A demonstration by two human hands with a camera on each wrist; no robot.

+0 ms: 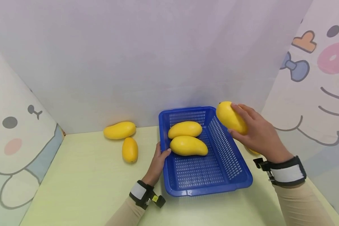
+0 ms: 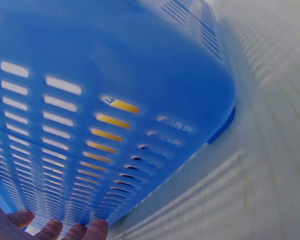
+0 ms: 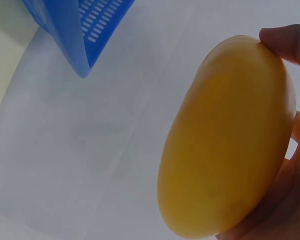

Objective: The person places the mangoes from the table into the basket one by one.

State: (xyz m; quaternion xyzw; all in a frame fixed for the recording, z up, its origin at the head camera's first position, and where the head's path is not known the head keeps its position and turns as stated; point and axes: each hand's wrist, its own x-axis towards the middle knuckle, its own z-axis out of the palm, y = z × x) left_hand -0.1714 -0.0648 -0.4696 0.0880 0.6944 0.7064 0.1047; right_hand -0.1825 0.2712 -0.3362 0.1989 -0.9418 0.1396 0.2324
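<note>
My right hand [image 1: 255,131] grips a yellow mango [image 1: 231,117] above the right rim of a blue plastic basket [image 1: 206,190]. In the right wrist view the mango [image 3: 227,140] is held along one side between fingers and thumb. My left hand [image 1: 157,163] holds the basket's left side, its thumb over the rim. Seen from the left wrist, its fingertips [image 2: 97,230] lie against the slotted outer face of the basket [image 2: 155,65]. Inside the basket, two yellow mangoes, an upper one [image 1: 185,130] and a lower one [image 1: 187,146], lie side by side.
Left of the basket, a long yellow mango [image 1: 120,130] and a smaller orange-yellow one [image 1: 130,150] lie on the pale green table [image 1: 84,175]. Another yellow fruit [image 1: 252,151] shows partly under my right hand. A white curtain [image 1: 135,62] hangs behind, with cartoon-printed panels on both sides.
</note>
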